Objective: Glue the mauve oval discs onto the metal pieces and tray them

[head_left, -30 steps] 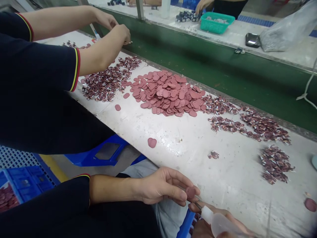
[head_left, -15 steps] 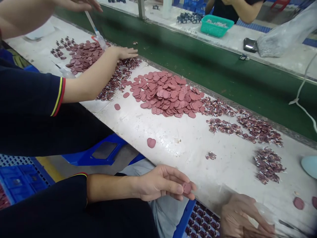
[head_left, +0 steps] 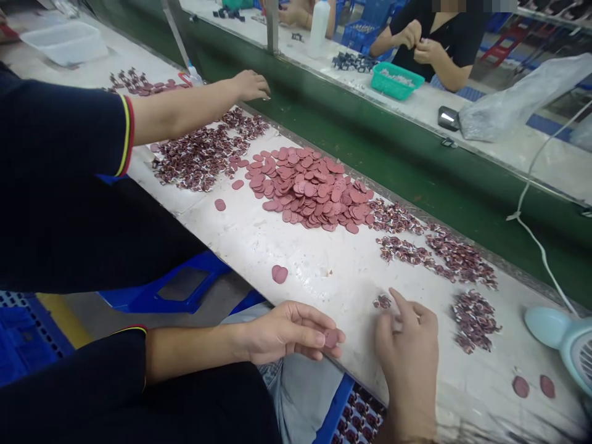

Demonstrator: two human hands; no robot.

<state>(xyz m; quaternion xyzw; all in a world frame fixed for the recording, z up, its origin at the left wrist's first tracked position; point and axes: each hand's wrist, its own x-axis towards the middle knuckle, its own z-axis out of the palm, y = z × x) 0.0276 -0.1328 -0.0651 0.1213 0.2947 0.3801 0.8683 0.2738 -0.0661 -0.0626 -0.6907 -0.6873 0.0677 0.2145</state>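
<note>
Near the table's front edge my left hand (head_left: pixel 289 333) pinches a reddish oval disc (head_left: pixel 330 338) between thumb and fingers. To its right, my right hand (head_left: pixel 409 345) is over the white table (head_left: pixel 324 290), its index finger stretched forward and the other fingers partly bent. Just beyond its fingertips lies a small cluster of dark brown-and-white pieces (head_left: pixel 382 301). Two overlapping discs (head_left: pixel 279 274) rest ahead of my left hand. A large heap of reddish discs (head_left: pixel 314 188) sits further back, with piles of small dark pieces (head_left: pixel 476 320) to its right.
At the left, a co-worker's arm (head_left: pixel 185 111) reaches over another dark pile (head_left: pixel 198 154). A light blue fan (head_left: pixel 576 348) and two discs stand at the right. Beyond the green strip (head_left: pixel 370 142) are a teal basket (head_left: pixel 396 89), a plastic bag (head_left: pixel 513 105) and another person.
My right hand has moved up from the lower right to the small cluster. My left hand still holds the disc. The co-worker's near arm has shifted, and their other hand has left view.
</note>
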